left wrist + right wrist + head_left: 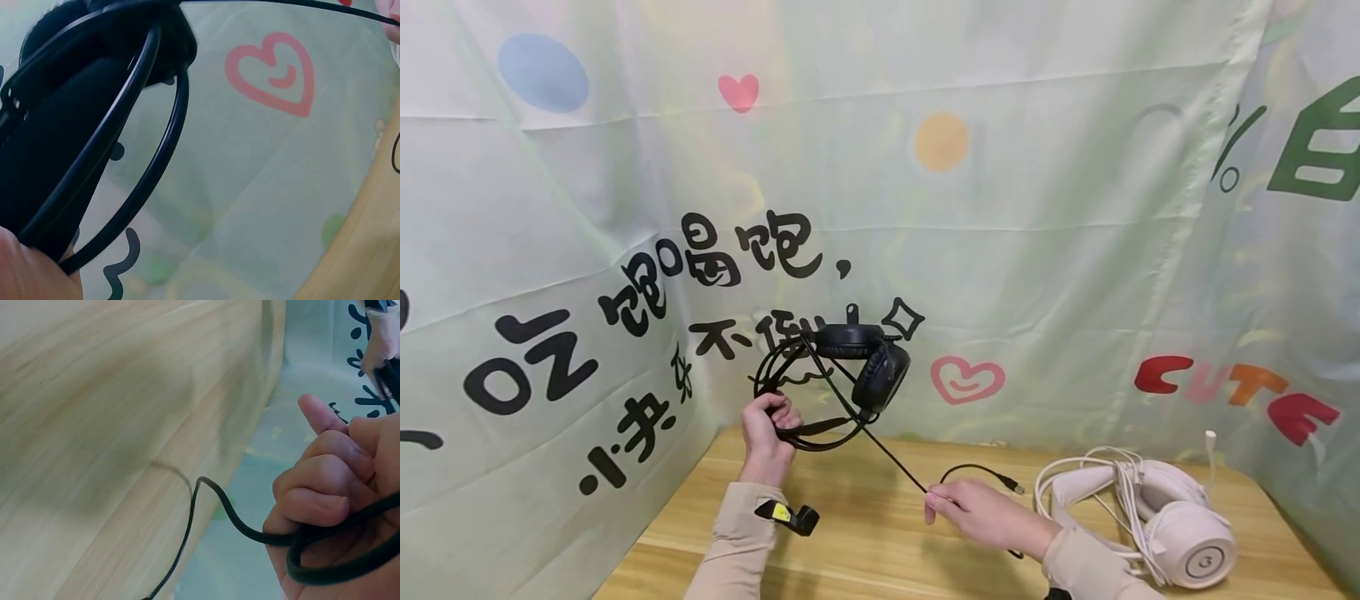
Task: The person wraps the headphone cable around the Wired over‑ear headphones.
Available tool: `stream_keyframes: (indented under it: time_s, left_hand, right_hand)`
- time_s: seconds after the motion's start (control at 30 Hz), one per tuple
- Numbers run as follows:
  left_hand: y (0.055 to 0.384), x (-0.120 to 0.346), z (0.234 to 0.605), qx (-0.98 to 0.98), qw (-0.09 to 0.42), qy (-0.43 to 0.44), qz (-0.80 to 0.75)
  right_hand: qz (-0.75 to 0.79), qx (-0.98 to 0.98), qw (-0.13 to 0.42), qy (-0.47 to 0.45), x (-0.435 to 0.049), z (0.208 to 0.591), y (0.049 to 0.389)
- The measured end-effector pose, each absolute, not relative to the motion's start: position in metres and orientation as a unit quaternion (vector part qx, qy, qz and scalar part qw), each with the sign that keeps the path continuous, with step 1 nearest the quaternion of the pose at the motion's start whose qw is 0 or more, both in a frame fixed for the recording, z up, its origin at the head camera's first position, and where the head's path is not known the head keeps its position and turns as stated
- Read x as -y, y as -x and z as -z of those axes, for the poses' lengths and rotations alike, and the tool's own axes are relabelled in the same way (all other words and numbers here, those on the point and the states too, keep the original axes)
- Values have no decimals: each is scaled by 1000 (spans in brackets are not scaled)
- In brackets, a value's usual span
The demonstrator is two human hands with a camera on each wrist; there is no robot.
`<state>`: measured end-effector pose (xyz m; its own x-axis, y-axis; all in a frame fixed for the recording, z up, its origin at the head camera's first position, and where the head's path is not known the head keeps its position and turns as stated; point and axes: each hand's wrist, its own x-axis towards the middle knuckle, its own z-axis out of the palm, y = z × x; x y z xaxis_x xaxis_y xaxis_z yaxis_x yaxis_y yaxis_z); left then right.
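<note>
My left hand [767, 433] grips the headband of a black headset [880, 383], raised above the table, along with loops of its black cable [169, 144]. The two padded ear cups hang to the right of that hand. From the headset a taut stretch of cable runs down to my right hand [988, 510], which pinches it between thumb and finger. In the right wrist view, curled fingers [322, 478] also hold a slack bend of cable against the palm. The cable's USB plug [1013, 485] shows just beyond the right hand, over the tabletop.
A white headset [1198, 542] with a bundled white cable and a raised microphone lies at the right of the wooden table [850, 550]. Pale printed curtains [1037, 275] hang behind the table and along its left and right sides.
</note>
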<state>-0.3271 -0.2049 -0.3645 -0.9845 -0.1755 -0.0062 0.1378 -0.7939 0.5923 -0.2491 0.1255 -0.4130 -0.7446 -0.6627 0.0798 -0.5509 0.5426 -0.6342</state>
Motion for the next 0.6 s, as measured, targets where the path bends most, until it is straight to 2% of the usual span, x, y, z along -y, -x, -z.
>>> stream_keyframes:
  time_s: [0.37, 0.6]
  left_hand:
    - [321, 212, 365, 359, -23, 98, 928]
    - [318, 219, 366, 402, -129, 220, 879]
  right_hand:
    - [339, -878, 104, 321, -135, 418, 265]
    - [356, -870, 105, 324, -147, 414, 278]
